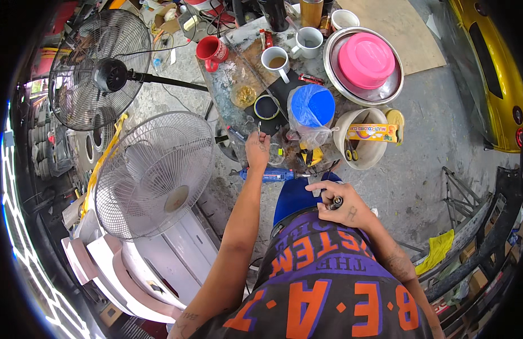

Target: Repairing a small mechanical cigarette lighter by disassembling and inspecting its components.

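Observation:
My left hand (258,151) reaches over the near edge of the cluttered tabletop, fingers pinched on a small thin stick (259,130) whose kind I cannot make out. Just beyond its tip lies a round dark dish (266,107) with a pale rim. A dark marker-like stick (236,134) rests to the left of that hand. Below the wrist lies a blue rotary tool (272,175). Close to my body, my right hand (343,206) curls round a short black cylinder (336,201), its index finger pointing left. The cylinder's far part is hidden by the fingers.
Around the tabletop stand a red mug (211,51), white mugs (275,59), a blue-topped container (312,105) in plastic and a metal basin (332,70) with a pink bowl (367,59). A white bucket (364,155) stands right; fans (154,175) stand left. A yellow car (493,68) is far right.

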